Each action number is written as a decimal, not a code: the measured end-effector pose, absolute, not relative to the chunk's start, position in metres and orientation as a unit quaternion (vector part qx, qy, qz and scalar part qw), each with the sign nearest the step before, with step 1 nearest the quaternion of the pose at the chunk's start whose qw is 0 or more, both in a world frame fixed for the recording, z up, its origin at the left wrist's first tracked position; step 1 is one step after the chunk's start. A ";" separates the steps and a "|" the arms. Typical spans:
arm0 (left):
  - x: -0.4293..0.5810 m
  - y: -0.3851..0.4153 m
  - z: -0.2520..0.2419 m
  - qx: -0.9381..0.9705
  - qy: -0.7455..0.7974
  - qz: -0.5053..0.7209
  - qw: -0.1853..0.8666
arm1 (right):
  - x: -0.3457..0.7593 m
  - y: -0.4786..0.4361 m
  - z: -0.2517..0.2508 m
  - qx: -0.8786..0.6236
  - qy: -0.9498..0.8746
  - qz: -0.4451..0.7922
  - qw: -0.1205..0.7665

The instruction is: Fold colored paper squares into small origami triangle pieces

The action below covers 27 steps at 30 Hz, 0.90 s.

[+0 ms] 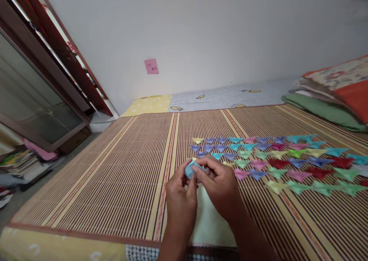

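Note:
A small piece of folded light-blue paper [189, 169] is held up between my two hands over the striped mat. My left hand [181, 190] pinches its left side between thumb and fingers. The thumb of my right hand [220, 184] presses on its face, with the fingers curled behind it. Part of the paper is hidden by my fingers. A pale green sheet or board [211, 222] lies on the mat below my wrists. Just beyond and to the right, several rows of small folded paper boats [299, 174] in many colours sit on the mat.
The striped bamboo mat [115, 176] covers a bed with a patterned sheet [218, 98] at the wall. Folded quilts [339, 88] are stacked at the right. A pink note [151, 66] sticks to the wall. At the left are a glass-paned door [37, 88] and piled books [20, 161].

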<state>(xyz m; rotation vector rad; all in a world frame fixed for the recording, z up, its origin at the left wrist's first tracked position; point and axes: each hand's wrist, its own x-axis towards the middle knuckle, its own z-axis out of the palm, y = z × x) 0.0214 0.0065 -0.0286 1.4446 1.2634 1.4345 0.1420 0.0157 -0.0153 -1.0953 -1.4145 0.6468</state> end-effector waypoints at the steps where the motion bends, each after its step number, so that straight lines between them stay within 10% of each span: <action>1: 0.020 0.006 -0.027 0.570 0.486 0.549 0.371 | 0.144 0.016 -0.016 -0.464 -0.601 0.298 0.579; 10: 0.007 0.012 -0.016 0.544 0.430 0.532 0.486 | 0.157 0.019 -0.013 -0.428 -0.627 0.381 0.528; 27: 0.015 0.007 -0.016 0.596 0.511 0.531 0.318 | 0.151 0.018 -0.012 -0.432 -0.655 0.284 0.551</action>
